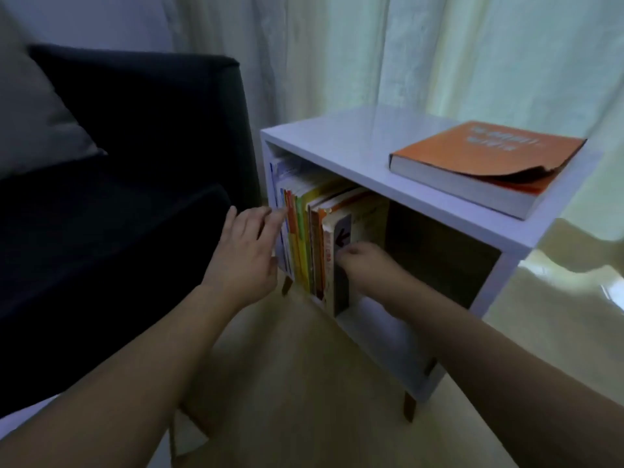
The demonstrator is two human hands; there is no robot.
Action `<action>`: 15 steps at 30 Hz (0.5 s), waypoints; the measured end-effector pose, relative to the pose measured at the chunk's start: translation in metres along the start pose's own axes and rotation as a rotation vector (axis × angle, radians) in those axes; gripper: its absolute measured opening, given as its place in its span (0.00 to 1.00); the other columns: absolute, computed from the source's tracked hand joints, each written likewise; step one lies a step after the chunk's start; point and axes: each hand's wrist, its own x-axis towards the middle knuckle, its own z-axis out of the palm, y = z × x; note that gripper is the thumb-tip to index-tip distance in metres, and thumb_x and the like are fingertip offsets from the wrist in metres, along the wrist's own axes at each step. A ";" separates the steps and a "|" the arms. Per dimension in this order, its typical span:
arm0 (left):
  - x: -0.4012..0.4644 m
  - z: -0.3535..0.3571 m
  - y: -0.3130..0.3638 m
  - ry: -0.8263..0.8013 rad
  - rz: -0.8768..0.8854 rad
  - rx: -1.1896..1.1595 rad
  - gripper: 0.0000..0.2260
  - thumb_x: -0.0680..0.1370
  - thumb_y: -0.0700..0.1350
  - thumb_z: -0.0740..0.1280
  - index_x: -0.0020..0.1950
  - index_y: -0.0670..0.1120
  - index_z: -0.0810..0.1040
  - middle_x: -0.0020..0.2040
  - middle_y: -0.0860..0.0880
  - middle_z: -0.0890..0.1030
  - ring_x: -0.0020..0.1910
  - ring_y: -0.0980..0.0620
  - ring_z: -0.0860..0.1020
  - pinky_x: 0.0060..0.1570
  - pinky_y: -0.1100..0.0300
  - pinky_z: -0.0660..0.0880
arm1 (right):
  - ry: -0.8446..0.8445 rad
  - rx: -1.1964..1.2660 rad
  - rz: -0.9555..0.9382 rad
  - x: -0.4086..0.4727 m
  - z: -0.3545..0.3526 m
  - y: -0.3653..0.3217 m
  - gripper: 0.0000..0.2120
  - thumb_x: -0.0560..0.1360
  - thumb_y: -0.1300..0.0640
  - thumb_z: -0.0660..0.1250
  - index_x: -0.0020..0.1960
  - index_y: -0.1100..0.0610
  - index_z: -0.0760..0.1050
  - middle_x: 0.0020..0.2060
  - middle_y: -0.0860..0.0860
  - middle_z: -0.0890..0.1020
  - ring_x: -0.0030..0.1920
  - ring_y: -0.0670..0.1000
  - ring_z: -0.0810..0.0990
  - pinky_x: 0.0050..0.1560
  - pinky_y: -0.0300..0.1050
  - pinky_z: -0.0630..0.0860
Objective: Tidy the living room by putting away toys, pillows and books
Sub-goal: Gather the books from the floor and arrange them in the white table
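Note:
A white side table with an open shelf holds a row of upright books packed at its left end. My left hand has straight fingers touching the spines of the leftmost books. My right hand curls round the rightmost book, a pale one with a black arrow on its cover, at the shelf's front. An orange book with a curled cover corner lies flat on the table top at the right.
A dark sofa with a grey pillow stands directly left of the table. Pale curtains hang behind. The right half of the shelf holds nothing. Light wooden floor lies in front.

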 end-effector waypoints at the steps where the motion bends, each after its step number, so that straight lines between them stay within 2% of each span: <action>1: -0.002 -0.019 0.001 0.002 -0.048 -0.010 0.33 0.76 0.49 0.63 0.79 0.49 0.53 0.74 0.44 0.62 0.75 0.45 0.56 0.76 0.46 0.39 | -0.005 -0.042 -0.067 -0.011 -0.015 -0.015 0.12 0.81 0.55 0.58 0.55 0.60 0.78 0.50 0.56 0.80 0.51 0.54 0.78 0.57 0.54 0.76; 4: 0.006 -0.070 0.013 0.040 -0.173 -0.085 0.30 0.78 0.45 0.64 0.78 0.49 0.56 0.74 0.44 0.62 0.75 0.44 0.56 0.77 0.47 0.44 | 0.090 -0.104 -0.270 -0.043 -0.063 -0.051 0.12 0.80 0.55 0.59 0.52 0.57 0.80 0.48 0.54 0.82 0.49 0.52 0.81 0.54 0.50 0.78; 7: 0.037 -0.117 0.046 0.101 -0.235 -0.235 0.23 0.80 0.44 0.62 0.75 0.46 0.63 0.72 0.44 0.66 0.70 0.45 0.62 0.73 0.50 0.58 | 0.219 0.051 -0.376 -0.068 -0.114 -0.064 0.11 0.79 0.55 0.59 0.51 0.51 0.80 0.50 0.47 0.83 0.51 0.49 0.81 0.57 0.50 0.77; 9: 0.067 -0.140 0.083 0.101 -0.253 -0.387 0.19 0.81 0.46 0.61 0.72 0.47 0.68 0.69 0.46 0.70 0.67 0.47 0.68 0.68 0.51 0.66 | 0.366 0.126 -0.425 -0.083 -0.151 -0.056 0.12 0.78 0.57 0.58 0.53 0.50 0.79 0.52 0.46 0.82 0.53 0.48 0.79 0.57 0.47 0.75; 12: 0.105 -0.149 0.135 -0.038 -0.252 -0.538 0.20 0.80 0.52 0.64 0.70 0.47 0.70 0.68 0.49 0.73 0.65 0.51 0.72 0.63 0.57 0.69 | 0.575 -0.020 -0.354 -0.074 -0.187 -0.029 0.16 0.78 0.58 0.57 0.62 0.56 0.75 0.60 0.54 0.77 0.60 0.55 0.73 0.58 0.47 0.69; 14: 0.120 -0.141 0.169 -0.231 -0.289 -0.551 0.27 0.77 0.56 0.67 0.73 0.46 0.67 0.71 0.47 0.70 0.67 0.49 0.71 0.65 0.56 0.68 | 0.541 -0.063 -0.237 -0.069 -0.190 -0.002 0.15 0.77 0.57 0.59 0.61 0.60 0.75 0.60 0.60 0.76 0.61 0.61 0.72 0.61 0.51 0.67; 15: 0.126 -0.136 0.182 -0.333 -0.323 -0.534 0.32 0.76 0.60 0.68 0.74 0.45 0.65 0.72 0.47 0.69 0.67 0.48 0.70 0.65 0.55 0.67 | 0.512 -0.078 -0.247 -0.067 -0.185 0.008 0.13 0.76 0.57 0.63 0.58 0.61 0.76 0.58 0.62 0.77 0.59 0.64 0.73 0.62 0.55 0.69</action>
